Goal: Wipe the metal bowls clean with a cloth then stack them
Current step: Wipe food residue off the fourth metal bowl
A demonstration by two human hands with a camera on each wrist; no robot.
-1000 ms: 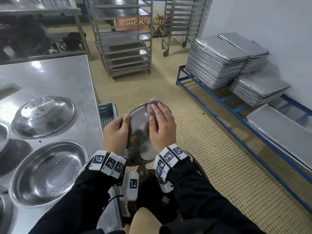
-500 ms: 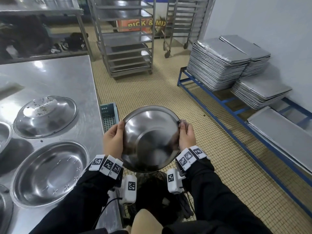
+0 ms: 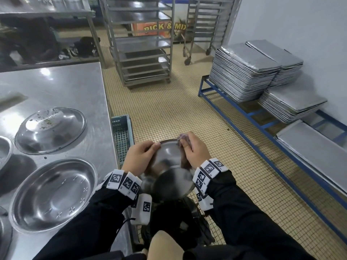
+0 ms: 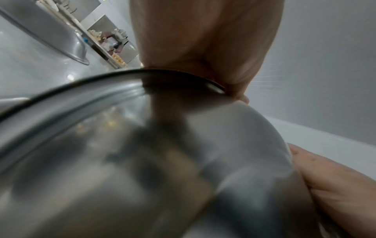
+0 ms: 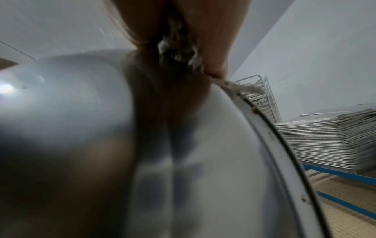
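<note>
I hold a metal bowl (image 3: 169,171) in the air over the floor, its outer underside turned towards me. My left hand (image 3: 139,156) grips the bowl's left rim (image 4: 177,75), thumb curled over the edge. My right hand (image 3: 193,149) pinches a crumpled greyish cloth (image 3: 183,137) against the bowl's far right rim (image 5: 264,116); the cloth (image 5: 179,53) is bunched between the fingers. On the steel table (image 3: 62,87) lie an upside-down bowl (image 3: 50,130) with dirt specks on it and an upright bowl (image 3: 53,194).
More bowl rims show at the table's left edge (image 3: 4,152). A green crate (image 3: 122,139) stands on the floor by the table. Stacked metal trays (image 3: 246,72) rest on a blue rack (image 3: 244,113) to the right. A wheeled tray trolley (image 3: 142,53) stands behind.
The bowl has turned and tilted in my hands. My right hand slid from the right rim up to the far rim with the cloth. The left hand moved up along the left rim.
</note>
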